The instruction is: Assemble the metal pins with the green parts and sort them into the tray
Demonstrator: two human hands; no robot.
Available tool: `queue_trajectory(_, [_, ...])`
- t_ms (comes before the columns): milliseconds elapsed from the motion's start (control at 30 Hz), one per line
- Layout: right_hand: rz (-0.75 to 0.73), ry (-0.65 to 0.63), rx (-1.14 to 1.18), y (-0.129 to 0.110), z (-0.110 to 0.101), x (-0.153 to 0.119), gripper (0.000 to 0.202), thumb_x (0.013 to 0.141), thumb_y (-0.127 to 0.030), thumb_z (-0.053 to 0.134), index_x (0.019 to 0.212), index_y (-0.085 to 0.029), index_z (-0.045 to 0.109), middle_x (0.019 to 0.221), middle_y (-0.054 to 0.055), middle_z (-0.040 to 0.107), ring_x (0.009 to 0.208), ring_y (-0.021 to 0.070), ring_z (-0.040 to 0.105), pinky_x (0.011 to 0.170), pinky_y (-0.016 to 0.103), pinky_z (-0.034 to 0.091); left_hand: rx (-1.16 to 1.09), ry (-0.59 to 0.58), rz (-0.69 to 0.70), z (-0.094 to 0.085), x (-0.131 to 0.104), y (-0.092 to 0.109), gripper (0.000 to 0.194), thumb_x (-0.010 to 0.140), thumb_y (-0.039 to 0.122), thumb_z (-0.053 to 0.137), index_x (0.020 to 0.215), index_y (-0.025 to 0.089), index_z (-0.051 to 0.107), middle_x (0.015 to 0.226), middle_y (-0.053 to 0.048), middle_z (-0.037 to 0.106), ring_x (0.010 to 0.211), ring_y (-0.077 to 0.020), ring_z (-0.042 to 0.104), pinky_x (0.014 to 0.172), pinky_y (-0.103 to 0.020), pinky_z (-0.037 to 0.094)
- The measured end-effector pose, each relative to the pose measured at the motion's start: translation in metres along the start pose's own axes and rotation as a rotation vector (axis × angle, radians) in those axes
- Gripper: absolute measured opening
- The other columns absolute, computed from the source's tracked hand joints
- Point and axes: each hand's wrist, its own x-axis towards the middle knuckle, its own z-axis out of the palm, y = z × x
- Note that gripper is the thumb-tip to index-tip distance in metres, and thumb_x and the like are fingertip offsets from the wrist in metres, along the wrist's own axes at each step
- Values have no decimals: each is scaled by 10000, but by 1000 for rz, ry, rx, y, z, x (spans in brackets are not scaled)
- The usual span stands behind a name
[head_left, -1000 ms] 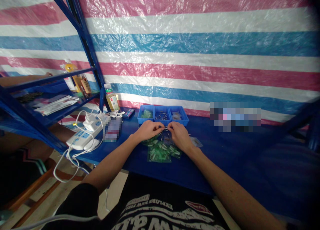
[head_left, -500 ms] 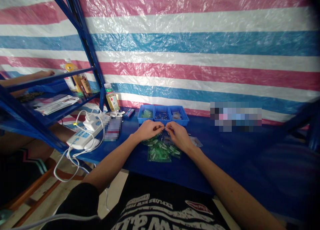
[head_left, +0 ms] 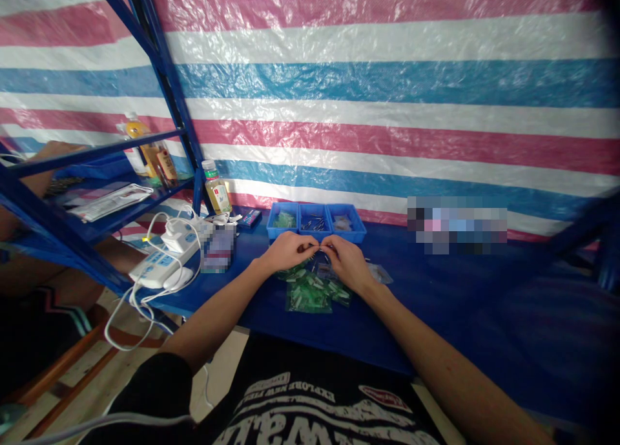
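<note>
My left hand (head_left: 290,250) and my right hand (head_left: 343,258) meet fingertip to fingertip over the blue table. Both are pinched closed around something small and thin, too tiny to name. Below them lies a heap of small green plastic packets (head_left: 310,293) with pale pieces in them. Clear packets (head_left: 380,274) rest beside my right wrist. Just beyond my hands stands a blue three-part tray (head_left: 358,234). Its left section holds green pieces (head_left: 284,221), the middle one thin dark sticks (head_left: 314,223), the right one small clear packets (head_left: 341,224).
Left of the tray are a small dark box (head_left: 250,218), a drink bottle (head_left: 217,190), a blurred-out phone-like object (head_left: 217,248) and a white power strip (head_left: 155,264) with looped cables. A blue metal frame (head_left: 167,77) rises at left. Beyond it, another person's arm (head_left: 48,157) shows.
My hands stay nearly in place, with only slight finger movement at the pinch. The other person's arm at left has drawn back to the left.
</note>
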Motion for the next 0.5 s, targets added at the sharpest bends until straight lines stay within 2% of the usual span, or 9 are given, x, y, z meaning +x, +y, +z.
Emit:
queue_trajectory(100, [-9, 10, 14, 1, 1, 0, 119, 978, -232, 532, 1057, -233, 621, 1014, 46, 724, 916, 220, 664, 847, 312, 462, -5, -4, -4, 0, 0, 0, 246, 985, 353, 543, 996, 194, 731, 660, 12, 651, 598, -120, 573, 603, -211, 367])
queue_trajectory(267, [-18, 23, -6, 1, 1, 0, 125, 982, -225, 513, 985, -237, 638, 978, 48, 717, 904, 222, 662, 836, 314, 465, -10, -1, -7, 1, 0, -1, 247, 984, 362, 551, 1023, 206, 739, 658, 14, 655, 596, -122, 575, 607, -212, 373])
queue_trajectory(500, [-3, 9, -10, 0, 1, 0, 170, 1010, -266, 474, 993, -238, 640, 970, 53, 714, 893, 224, 658, 829, 318, 464, 9, -8, 4, 0, -1, 0, 261, 1000, 370, 538, 1022, 212, 745, 655, 17, 658, 592, -117, 570, 607, -214, 354])
